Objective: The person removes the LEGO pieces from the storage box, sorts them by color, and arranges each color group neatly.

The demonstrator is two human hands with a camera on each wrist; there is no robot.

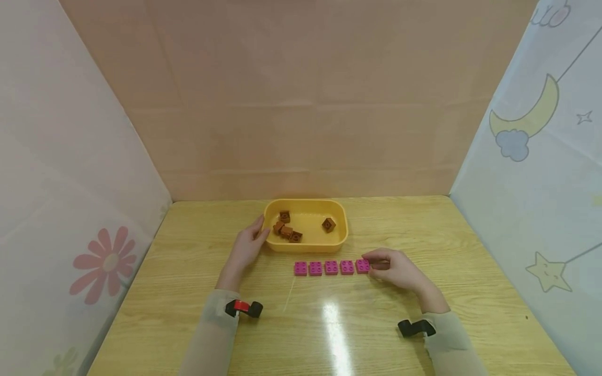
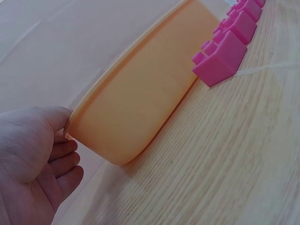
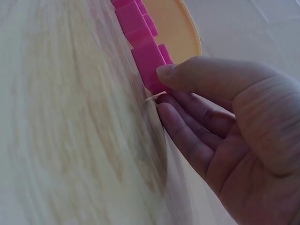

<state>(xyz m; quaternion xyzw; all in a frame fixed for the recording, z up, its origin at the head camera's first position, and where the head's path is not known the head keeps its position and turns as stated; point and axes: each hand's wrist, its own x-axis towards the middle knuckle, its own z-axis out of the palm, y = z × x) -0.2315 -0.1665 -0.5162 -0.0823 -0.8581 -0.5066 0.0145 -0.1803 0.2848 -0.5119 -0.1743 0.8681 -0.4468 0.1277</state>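
Note:
A row of several pink building blocks (image 1: 331, 268), studs up, lies on the table in front of a yellow plastic tub (image 1: 305, 248). My right hand (image 1: 394, 267) pinches the block at the row's right end (image 1: 362, 266); in the right wrist view the thumb (image 3: 201, 77) lies on its near side and the fingertips are behind and below. At the tub's left end, my left hand (image 1: 246, 245) holds the rim, with its other fingers (image 2: 65, 164) curled outside the wall. Inside the tub lie brown blocks, several at the left (image 1: 287, 232) and one at the right (image 1: 328, 225).
The wooden table (image 1: 178, 271) runs back to a plain beige back wall (image 1: 301, 104). Printed cloth-like walls stand at the left (image 1: 70, 130) and right (image 1: 531, 198). Each sleeve carries a black wrist mount, one at the left (image 1: 243, 307) and one at the right (image 1: 416, 328).

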